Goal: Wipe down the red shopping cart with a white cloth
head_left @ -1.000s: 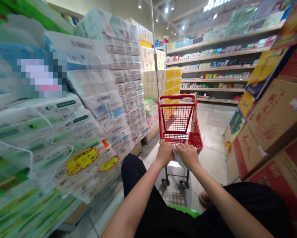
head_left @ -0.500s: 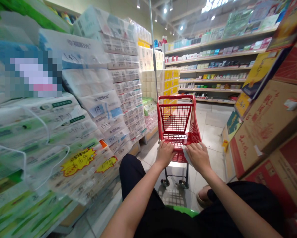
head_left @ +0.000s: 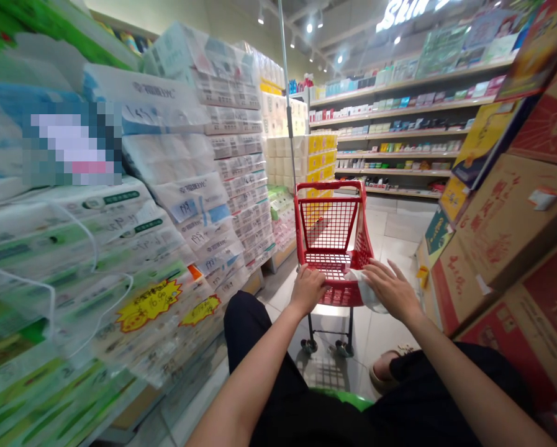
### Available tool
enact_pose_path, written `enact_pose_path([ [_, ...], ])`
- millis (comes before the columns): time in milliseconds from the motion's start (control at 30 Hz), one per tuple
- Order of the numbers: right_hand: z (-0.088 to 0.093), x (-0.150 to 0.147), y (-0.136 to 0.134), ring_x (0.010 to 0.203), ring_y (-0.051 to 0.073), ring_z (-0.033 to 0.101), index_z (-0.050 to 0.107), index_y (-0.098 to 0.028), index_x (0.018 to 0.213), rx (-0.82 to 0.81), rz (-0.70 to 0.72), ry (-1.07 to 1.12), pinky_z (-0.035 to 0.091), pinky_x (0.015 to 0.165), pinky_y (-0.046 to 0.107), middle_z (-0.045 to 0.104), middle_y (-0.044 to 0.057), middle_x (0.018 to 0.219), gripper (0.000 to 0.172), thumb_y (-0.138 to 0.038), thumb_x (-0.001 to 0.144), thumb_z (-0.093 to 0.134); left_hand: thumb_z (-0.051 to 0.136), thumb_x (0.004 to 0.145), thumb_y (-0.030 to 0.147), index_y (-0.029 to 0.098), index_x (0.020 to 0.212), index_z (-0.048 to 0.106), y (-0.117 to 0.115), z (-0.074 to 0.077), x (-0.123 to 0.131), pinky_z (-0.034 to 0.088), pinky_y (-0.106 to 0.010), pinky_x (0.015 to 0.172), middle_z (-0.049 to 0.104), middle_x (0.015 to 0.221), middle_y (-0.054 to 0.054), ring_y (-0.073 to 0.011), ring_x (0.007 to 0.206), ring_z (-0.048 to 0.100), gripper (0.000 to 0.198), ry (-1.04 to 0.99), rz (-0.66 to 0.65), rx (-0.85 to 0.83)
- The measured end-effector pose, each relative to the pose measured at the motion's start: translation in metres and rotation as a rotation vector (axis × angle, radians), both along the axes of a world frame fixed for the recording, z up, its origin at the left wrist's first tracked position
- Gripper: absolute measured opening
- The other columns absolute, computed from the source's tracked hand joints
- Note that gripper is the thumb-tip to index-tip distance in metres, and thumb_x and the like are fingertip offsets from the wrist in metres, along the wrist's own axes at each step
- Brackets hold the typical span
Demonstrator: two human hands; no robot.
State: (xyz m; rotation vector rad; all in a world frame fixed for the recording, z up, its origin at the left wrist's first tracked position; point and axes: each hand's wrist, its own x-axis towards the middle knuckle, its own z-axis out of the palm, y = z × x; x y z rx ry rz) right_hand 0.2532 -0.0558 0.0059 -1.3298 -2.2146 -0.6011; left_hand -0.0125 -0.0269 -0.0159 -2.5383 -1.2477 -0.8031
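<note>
A small red shopping cart (head_left: 331,223) stands on the floor in front of my knees, its mesh basket facing me. My left hand (head_left: 310,287) is closed over the near rim at its left side. At the near right corner, my right hand (head_left: 392,287) holds a thin white cloth or wipe (head_left: 370,295). The cloth hangs below my fingers and one end lies against the red rim. My right fingertips are partly stretched out over it. A thin grey pole (head_left: 288,112) rises beside the cart's left side.
Stacked tissue packs (head_left: 166,180) line the left, with yellow price tags (head_left: 150,304). Cardboard cartons (head_left: 515,217) are piled on the right. Stocked shelves (head_left: 390,133) stand at the back. A green seat edge (head_left: 341,396) shows beneath me.
My right hand has slid rightward along the near rim to its corner, drawing the white cloth with it, so more of the cloth shows. My left hand has stayed on the rim.
</note>
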Motion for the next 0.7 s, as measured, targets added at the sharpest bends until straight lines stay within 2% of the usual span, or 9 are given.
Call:
enact_pose_path([
  [100, -0.003, -0.005, -0.003, 0.122, 0.021, 0.047, 0.062, -0.023, 0.110, -0.001, -0.053, 0.021, 0.023, 0.109, 0.043, 0.064, 0.006, 0.115, 0.032, -0.030, 0.097, 0.034, 0.056, 0.089, 0.036, 0.023, 0.093, 0.054, -0.001, -0.001, 0.004, 0.028, -0.047, 0.110, 0.058, 0.096, -0.002, -0.0214, 0.097, 0.051, 0.015, -0.011, 0.005, 0.000],
  [267, -0.004, -0.049, -0.015, 0.096, 0.025, 0.050, 0.065, -0.020, 0.099, -0.023, -0.167, 0.035, 0.031, 0.096, 0.041, 0.062, 0.010, 0.090, 0.031, -0.033, 0.095, 0.037, 0.057, 0.089, 0.038, 0.023, 0.093, 0.054, -0.002, -0.005, 0.005, 0.028, -0.047, 0.111, 0.058, 0.095, -0.002, -0.0215, 0.097, 0.051, 0.017, -0.013, 0.028, 0.003],
  [367, -0.005, -0.074, -0.019, 0.089, 0.025, 0.048, 0.065, -0.020, 0.094, -0.022, -0.219, 0.031, 0.031, 0.087, 0.041, 0.060, 0.011, 0.087, 0.032, -0.035, 0.095, 0.036, 0.058, 0.088, 0.039, 0.023, 0.093, 0.054, -0.002, -0.006, 0.004, 0.029, -0.048, 0.110, 0.058, 0.094, -0.002, -0.0216, 0.095, 0.052, 0.018, -0.017, 0.039, 0.004],
  [467, -0.009, -0.087, -0.016, 0.089, 0.025, 0.047, 0.064, -0.020, 0.093, -0.012, -0.226, 0.021, 0.029, 0.085, 0.041, 0.060, 0.012, 0.090, 0.031, -0.035, 0.095, 0.037, 0.058, 0.088, 0.041, 0.023, 0.091, 0.054, -0.003, -0.006, 0.005, 0.031, -0.048, 0.109, 0.058, 0.093, -0.002, -0.0217, 0.095, 0.053, 0.019, -0.014, 0.044, 0.009],
  [567, -0.010, -0.079, -0.009, 0.092, 0.025, 0.047, 0.063, -0.021, 0.098, -0.021, -0.147, -0.011, 0.030, 0.086, 0.038, 0.061, 0.011, 0.094, 0.030, -0.036, 0.096, 0.038, 0.057, 0.089, 0.040, 0.022, 0.091, 0.054, -0.004, -0.002, 0.005, 0.032, -0.047, 0.109, 0.059, 0.092, -0.002, -0.0214, 0.096, 0.055, 0.019, -0.003, 0.018, 0.009],
  [700, -0.007, -0.041, -0.003, 0.095, 0.021, 0.050, 0.061, -0.023, 0.107, -0.083, -0.013, -0.048, 0.031, 0.090, 0.035, 0.062, 0.007, 0.101, 0.031, -0.039, 0.097, 0.036, 0.060, 0.088, 0.039, 0.022, 0.106, 0.054, 0.000, 0.012, -0.008, 0.038, -0.040, 0.104, 0.061, 0.101, -0.004, -0.0209, 0.103, 0.056, 0.025, 0.026, -0.103, -0.036],
])
